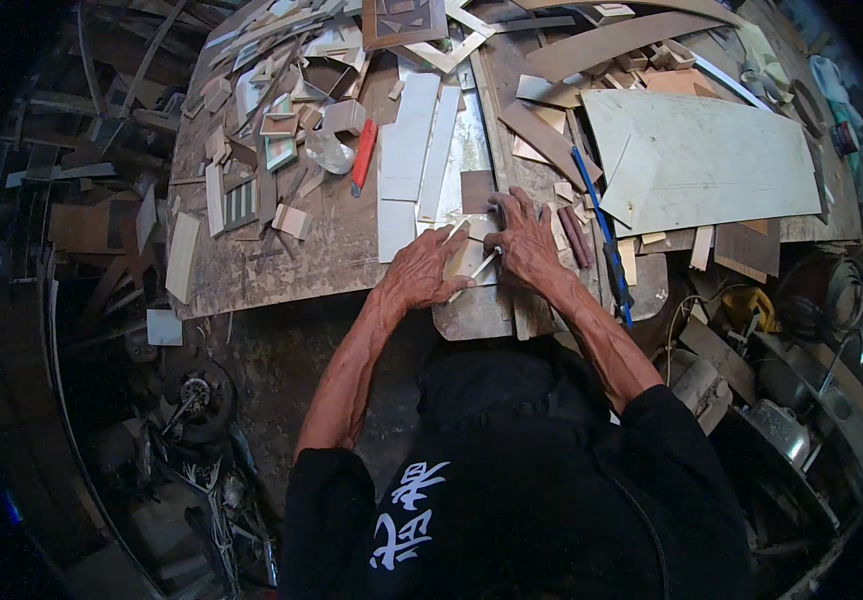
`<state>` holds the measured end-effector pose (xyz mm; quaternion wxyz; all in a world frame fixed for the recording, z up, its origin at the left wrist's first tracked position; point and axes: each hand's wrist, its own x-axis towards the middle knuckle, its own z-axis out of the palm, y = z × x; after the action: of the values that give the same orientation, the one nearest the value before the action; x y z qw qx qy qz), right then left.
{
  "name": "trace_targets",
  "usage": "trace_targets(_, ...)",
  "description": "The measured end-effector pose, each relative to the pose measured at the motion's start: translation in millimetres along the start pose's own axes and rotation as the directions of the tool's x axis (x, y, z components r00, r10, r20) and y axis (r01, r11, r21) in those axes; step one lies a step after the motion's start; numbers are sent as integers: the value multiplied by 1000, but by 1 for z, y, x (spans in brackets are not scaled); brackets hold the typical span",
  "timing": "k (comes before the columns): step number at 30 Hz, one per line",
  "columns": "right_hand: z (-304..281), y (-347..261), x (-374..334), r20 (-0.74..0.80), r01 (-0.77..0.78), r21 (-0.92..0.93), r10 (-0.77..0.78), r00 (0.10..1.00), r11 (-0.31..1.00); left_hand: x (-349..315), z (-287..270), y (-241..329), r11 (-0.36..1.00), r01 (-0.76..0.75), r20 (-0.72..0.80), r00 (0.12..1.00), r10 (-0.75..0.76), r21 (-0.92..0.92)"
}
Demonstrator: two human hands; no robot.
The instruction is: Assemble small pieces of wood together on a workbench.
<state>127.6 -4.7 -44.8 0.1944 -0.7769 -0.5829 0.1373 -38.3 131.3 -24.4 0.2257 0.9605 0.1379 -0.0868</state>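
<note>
Both of my hands work at the near edge of a cluttered wooden bench. My left hand [419, 270] is closed, fingers and thumb about a small pale wood piece [458, 258]. A thin pale stick [476, 275] slants from my left thumb up to my right hand [529, 240]. That hand is curled, with its fingertips at the stick's upper end; the exact grip is partly hidden. Just beyond my right fingers lies a brown square piece [476, 190]. Long white strips [411, 140] lie flat ahead of my left hand.
Left of the strips are a red utility knife [363, 158] and heaped wood offcuts [291, 220]. To the right lie dark red rods [574, 237], a long blue tool [601, 215] and a large pale panel [706, 155]. Machinery [776, 435] stands below the bench at right.
</note>
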Motion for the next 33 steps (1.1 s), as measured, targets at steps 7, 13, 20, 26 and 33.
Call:
trace_targets(7,7,4,2,11,-4,-14,4,1000,1000,1,-2,3,1000,14,14,1000,-14,-3)
trace_targets(13,11,5,3,40,-16,-21,17,999,1000,1,-2,1,1000,15,27,1000,-15,-1)
trace_targets(20,16,9,4,20,-15,-23,16,1000,1000,2,-1,0,1000,14,46,999,-14,0)
trace_targets(26,14,6,5,31,-24,-23,25,999,999,2,0,-2,1000,3,42,999,-4,21)
trace_targets(33,5,4,3,71,-41,-10,41,997,999,3,-3,4,1000,7,42,999,-8,24)
